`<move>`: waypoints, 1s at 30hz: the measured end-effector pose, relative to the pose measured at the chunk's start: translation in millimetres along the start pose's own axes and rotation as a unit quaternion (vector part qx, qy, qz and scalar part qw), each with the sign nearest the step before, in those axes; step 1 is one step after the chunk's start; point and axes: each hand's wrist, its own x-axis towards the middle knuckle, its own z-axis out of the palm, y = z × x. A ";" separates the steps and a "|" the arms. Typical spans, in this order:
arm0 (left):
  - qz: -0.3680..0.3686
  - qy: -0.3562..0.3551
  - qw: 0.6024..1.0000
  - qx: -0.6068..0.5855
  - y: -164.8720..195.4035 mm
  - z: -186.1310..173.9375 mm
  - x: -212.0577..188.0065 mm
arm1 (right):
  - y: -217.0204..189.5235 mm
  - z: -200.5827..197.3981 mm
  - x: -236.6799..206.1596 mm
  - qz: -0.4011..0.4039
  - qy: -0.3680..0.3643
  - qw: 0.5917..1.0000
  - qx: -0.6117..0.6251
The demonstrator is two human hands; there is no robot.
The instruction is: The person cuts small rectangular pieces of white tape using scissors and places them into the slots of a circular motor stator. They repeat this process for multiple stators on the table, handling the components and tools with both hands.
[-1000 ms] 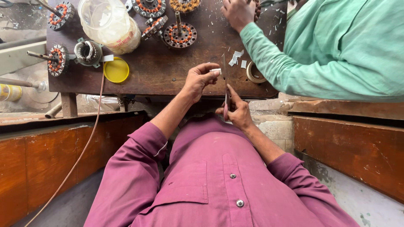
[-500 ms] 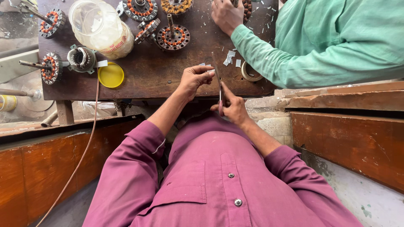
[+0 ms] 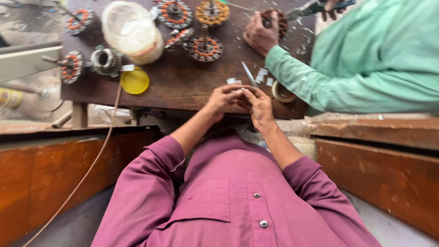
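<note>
Paper slip, small and white, is pinched between the fingertips of the left hand and right hand, which meet at the near edge of the brown table. At ten o'clock from them lie a yellow lid and a clear plastic jar; at twelve o'clock sits a wound motor coil. At one o'clock, a co-worker's hand in a green sleeve grips another coil.

Left hand and right hand have closed together, fingertips meeting at the table edge, right hand rising toward 12 o'clock.
</note>
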 end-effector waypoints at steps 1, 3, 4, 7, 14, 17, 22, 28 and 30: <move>0.023 -0.002 0.999 0.027 0.1 1.5 -5.8 | 1.5 0.9 3.3 -0.003 0.001 1.000 0.015; 0.068 -0.007 0.994 0.080 7.2 1.0 -13.0 | 4.2 -1.3 9.4 -0.011 0.031 0.999 0.019; 0.249 0.061 0.926 0.278 16.9 -3.3 -12.4 | 5.0 -4.7 11.4 -0.016 0.058 0.998 0.008; 0.430 0.247 0.651 0.575 63.8 -34.3 -1.4 | 5.8 -18.0 14.8 -0.048 0.096 0.993 -0.045; 0.276 0.292 0.650 0.646 114.6 -114.6 -4.9 | 10.4 -30.5 -1.6 -0.032 0.114 0.986 -0.121; 0.237 0.323 0.686 0.607 97.8 -135.6 -22.0 | 10.8 -26.1 -9.2 -0.058 0.091 0.990 -0.089; 0.319 0.343 0.686 0.557 67.3 -136.4 -59.3 | 9.5 -2.9 -13.4 -0.073 0.060 0.984 -0.150; 0.400 0.313 0.728 0.461 80.8 -126.0 -59.7 | 7.5 45.3 -6.5 -0.004 -0.034 0.993 -0.112; 0.367 0.274 0.796 0.396 89.3 -129.6 -49.9 | 7.9 57.5 -0.9 -0.003 -0.036 0.994 -0.106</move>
